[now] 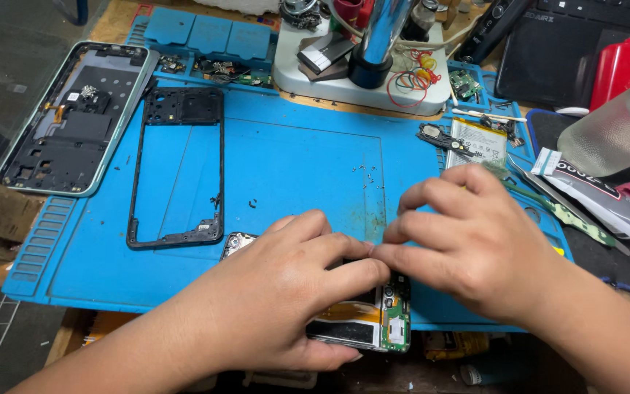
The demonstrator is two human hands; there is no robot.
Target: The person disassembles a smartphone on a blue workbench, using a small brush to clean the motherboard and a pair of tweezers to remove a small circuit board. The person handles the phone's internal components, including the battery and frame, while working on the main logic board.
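An opened phone [373,321] lies at the near edge of the blue work mat [293,168], its green circuit board and orange flex showing. My left hand [286,292] rests on top of it and covers most of it. My right hand [468,241] comes in from the right, fingers curled, its fingertips meeting those of the left hand over the phone's upper part. Whether a small part is pinched between the fingertips is hidden.
A black phone frame [176,168] lies on the mat's left. A phone back cover [74,117] sits at far left. Several tiny screws [366,175] are scattered mid-mat. A battery [479,138], a glue tube [599,197], a red bottle [621,66] and a microscope base [359,80] stand behind.
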